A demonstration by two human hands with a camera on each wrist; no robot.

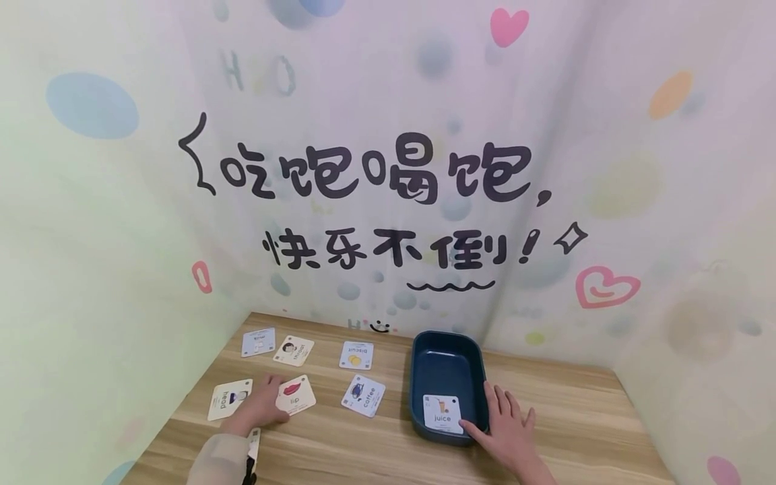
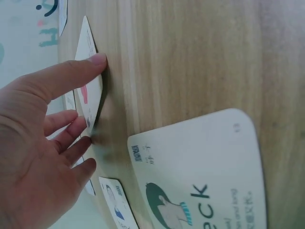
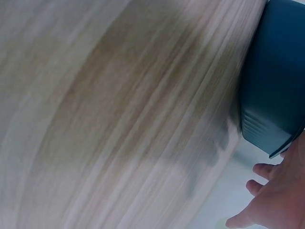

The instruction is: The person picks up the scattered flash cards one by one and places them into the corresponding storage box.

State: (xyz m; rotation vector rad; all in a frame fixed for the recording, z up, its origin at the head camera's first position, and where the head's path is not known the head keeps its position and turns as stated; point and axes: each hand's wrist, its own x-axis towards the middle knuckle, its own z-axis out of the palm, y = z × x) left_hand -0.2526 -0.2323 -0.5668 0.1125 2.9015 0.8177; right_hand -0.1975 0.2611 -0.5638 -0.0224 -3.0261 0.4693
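Note:
My left hand (image 1: pixel 256 407) holds the lip card (image 1: pixel 298 396) by its edges, thumb on one side and fingertips on the other. In the left wrist view this white card (image 2: pixel 90 71) is seen at a slant with a shadow beside it. A head card (image 1: pixel 221 402) lies just left of that hand, and a neck card (image 2: pixel 209 167) lies under the wrist. My right hand (image 1: pixel 512 428) is at the right side of a dark blue box (image 1: pixel 445 374), fingers spread along the rim, thumb by the corner of the juice card (image 1: pixel 442 412) inside.
Behind the left hand lie a milk card (image 1: pixel 259 342) and a throat card (image 1: pixel 294 351). A biscuit card (image 1: pixel 356 355) and a coffee card (image 1: pixel 363 395) lie between the hands. A printed curtain (image 1: pixel 388 101) hangs behind the wooden table (image 1: pixel 582 411).

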